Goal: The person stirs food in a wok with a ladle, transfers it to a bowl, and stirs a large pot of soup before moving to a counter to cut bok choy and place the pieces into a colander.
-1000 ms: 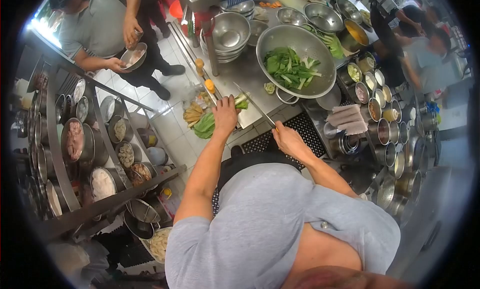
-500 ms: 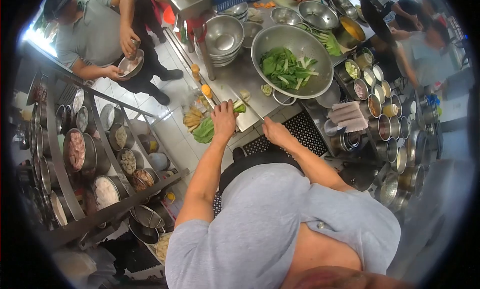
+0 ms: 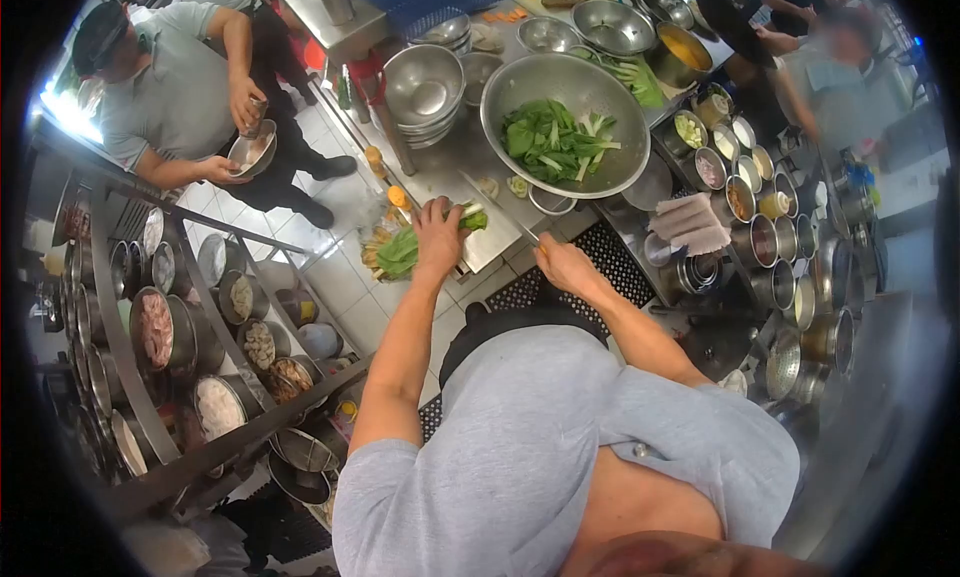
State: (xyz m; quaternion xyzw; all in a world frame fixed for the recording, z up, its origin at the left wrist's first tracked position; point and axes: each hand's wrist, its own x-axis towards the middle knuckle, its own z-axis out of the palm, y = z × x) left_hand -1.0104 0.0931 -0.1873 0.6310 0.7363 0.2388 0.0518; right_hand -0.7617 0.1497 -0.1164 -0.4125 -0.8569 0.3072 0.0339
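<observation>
Fingers curled down, my left hand (image 3: 438,235) holds leafy greens (image 3: 474,219) against the white cutting board (image 3: 490,245). My right hand (image 3: 562,261) is wrapped round the handle of a knife (image 3: 512,217), whose blade points up and left over the board, just right of the greens. More greens and yellowish trimmings (image 3: 398,249) lie left of the board, partly behind my left hand. Beyond the board, a large perforated metal bowl (image 3: 640,117) holds cut green leaves (image 3: 555,142). Small pale vegetable pieces (image 3: 517,186) sit between board and bowl.
Stacked metal bowls (image 3: 424,85) stand behind the board beside a metal post. A co-worker (image 3: 165,87) at the left holds a small bowl (image 3: 253,149). Food containers fill the left rack (image 3: 150,457) and the right counter, where a folded cloth (image 3: 690,224) lies.
My left hand has shifted slightly left, and more leaf now shows to its right. The knife blade sits nearer the greens. The whole view has shifted a little.
</observation>
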